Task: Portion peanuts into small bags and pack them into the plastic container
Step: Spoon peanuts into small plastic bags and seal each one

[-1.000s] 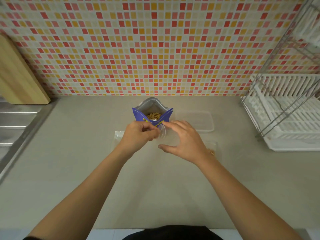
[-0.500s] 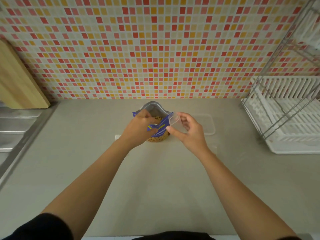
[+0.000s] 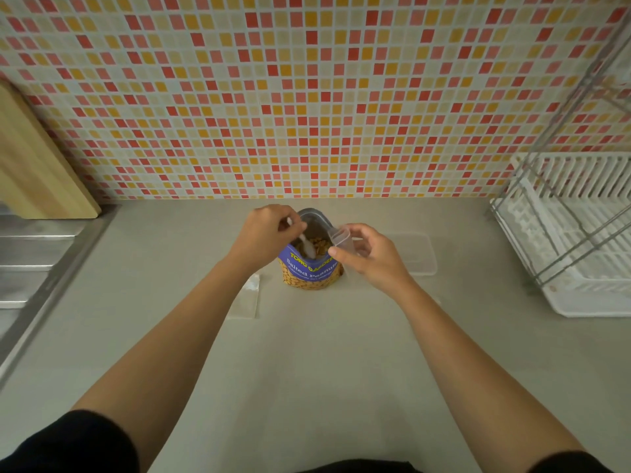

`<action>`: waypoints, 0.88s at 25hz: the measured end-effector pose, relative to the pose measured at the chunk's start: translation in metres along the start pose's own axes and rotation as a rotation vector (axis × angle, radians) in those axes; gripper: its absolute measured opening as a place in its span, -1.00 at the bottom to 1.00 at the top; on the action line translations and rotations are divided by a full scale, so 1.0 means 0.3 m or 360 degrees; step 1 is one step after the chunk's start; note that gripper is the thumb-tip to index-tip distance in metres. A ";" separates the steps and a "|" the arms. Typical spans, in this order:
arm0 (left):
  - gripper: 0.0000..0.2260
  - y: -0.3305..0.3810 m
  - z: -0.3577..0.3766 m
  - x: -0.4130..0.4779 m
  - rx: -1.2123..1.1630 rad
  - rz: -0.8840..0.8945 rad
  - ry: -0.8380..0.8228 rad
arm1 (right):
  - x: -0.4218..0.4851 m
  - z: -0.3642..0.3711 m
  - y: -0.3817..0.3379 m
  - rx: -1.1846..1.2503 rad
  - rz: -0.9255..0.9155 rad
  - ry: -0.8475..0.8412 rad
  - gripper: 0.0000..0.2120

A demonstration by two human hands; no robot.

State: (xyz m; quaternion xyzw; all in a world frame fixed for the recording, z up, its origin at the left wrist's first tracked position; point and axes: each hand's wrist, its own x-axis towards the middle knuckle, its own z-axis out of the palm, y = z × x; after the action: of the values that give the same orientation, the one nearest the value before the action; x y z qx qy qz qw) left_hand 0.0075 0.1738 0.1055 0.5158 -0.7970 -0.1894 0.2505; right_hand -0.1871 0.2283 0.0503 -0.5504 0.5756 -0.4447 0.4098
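Glossy foil peanut bag, clear plastic container, matt countertop, wooden board.

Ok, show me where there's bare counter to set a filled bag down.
Widest bare counter lies from the peanut pouch to the near edge. More lies between the sink drainboard and the flat empty bags, and between the plastic container and the dish rack. Crowded around the pouch: left hand and right hand work there.

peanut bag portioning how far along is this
Done: the peanut bag stands open. In hand: the left hand dips a white spoon into it; the right hand holds a small clear bag open alongside. Left: filling it and the spare bag on the counter; the plastic container shows no bags yet.
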 end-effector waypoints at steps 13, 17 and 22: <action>-0.71 0.012 0.010 0.010 0.0809 -0.0012 -0.0006 | 0.009 -0.011 0.004 -0.0007 -0.0009 0.0012 -0.58; -0.71 0.033 0.058 0.017 0.0543 -0.0377 -0.0047 | 0.009 -0.015 -0.005 -0.0025 -0.0012 -0.0019 -0.64; -0.76 0.001 0.086 0.032 0.0247 -0.0721 -0.0100 | 0.005 -0.018 -0.011 -0.0001 0.0013 -0.0044 -0.66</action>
State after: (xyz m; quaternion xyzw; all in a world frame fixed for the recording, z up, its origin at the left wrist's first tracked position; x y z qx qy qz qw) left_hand -0.0112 0.1662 0.0870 0.6930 -0.6806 -0.1949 0.1362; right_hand -0.1914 0.2273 0.0550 -0.5542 0.5723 -0.4354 0.4193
